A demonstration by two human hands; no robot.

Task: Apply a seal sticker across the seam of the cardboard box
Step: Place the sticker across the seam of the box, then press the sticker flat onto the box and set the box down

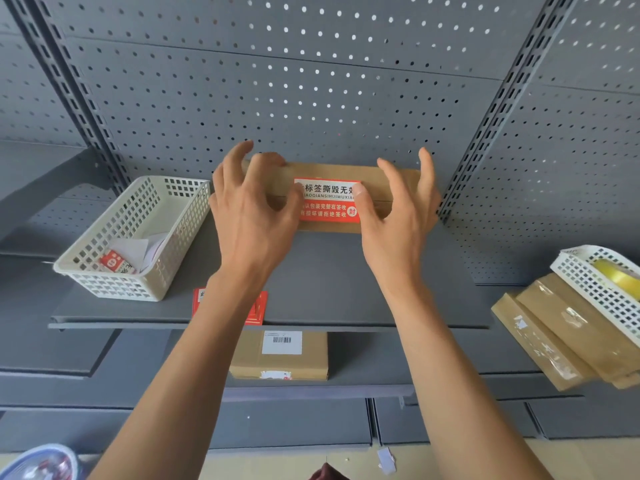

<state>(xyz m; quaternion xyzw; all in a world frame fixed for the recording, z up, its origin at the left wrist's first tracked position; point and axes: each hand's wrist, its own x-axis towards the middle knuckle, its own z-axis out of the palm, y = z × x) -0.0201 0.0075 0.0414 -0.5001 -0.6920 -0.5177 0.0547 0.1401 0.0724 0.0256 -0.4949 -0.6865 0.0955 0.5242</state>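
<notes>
A brown cardboard box [377,181] stands at the back of a grey shelf [311,289], against the pegboard. A red and white seal sticker [329,202] with printed characters lies over its top front edge. My left hand [252,209] is at the box's left end, thumb tip touching the sticker's left edge, fingers curled over the top. My right hand [398,216] is at the right end, thumb on the sticker's right edge, fingers spread apart over the box. Neither hand encloses anything.
A white plastic basket [138,237] with sticker sheets and paper sits left on the shelf. A red sticker sheet [258,308] lies at the shelf's front edge under my left forearm. A labelled box [277,355] rests one shelf lower. Taped boxes [568,334] and a basket with tape [602,285] are right.
</notes>
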